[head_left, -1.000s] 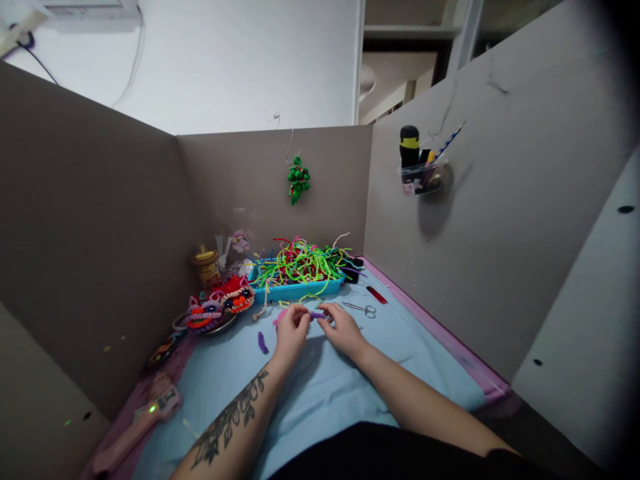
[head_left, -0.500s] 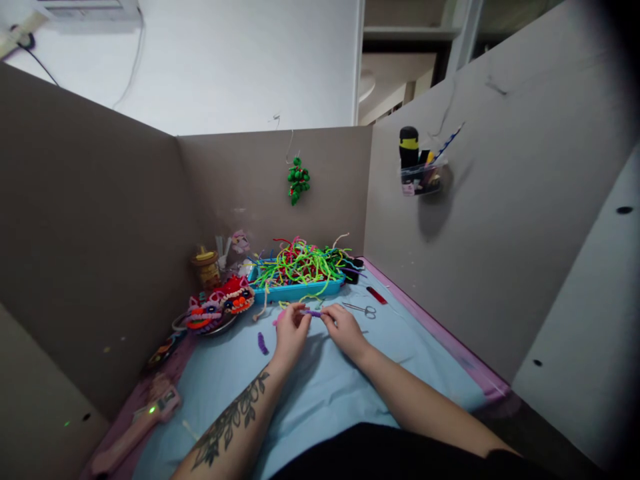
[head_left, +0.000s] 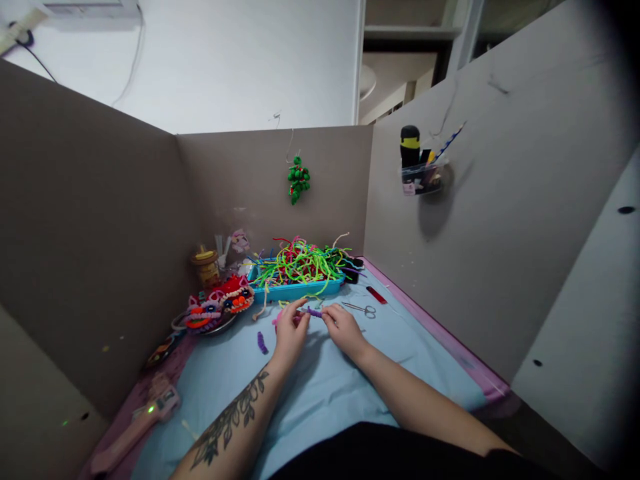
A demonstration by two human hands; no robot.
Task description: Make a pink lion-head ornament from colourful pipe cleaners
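Observation:
A short purple pipe cleaner coil point(head_left: 314, 312) spans the gap between my two hands above the blue cloth. My left hand point(head_left: 291, 327) is closed at its left end, thumb and forefinger pinching around a thin piece there. On the other end, my right hand point(head_left: 342, 327) pinches the purple coil between thumb and fingers. Behind my left hand a bit of pink fuzzy material point(head_left: 278, 317) shows, mostly hidden. A second purple coil point(head_left: 262, 343) lies on the cloth to the left of my left hand.
A blue tray point(head_left: 300, 291) heaped with colourful pipe cleaners point(head_left: 305, 261) stands behind my hands. Scissors point(head_left: 361, 309) and a red tool point(head_left: 377, 295) lie right. At left are a bowl of fuzzy figures point(head_left: 220, 308), a jar point(head_left: 207, 268) and a pink glue gun point(head_left: 145, 427).
The fingers of my left hand have lifted and spread slightly, showing more of the purple coil's left end. My right hand has barely moved.

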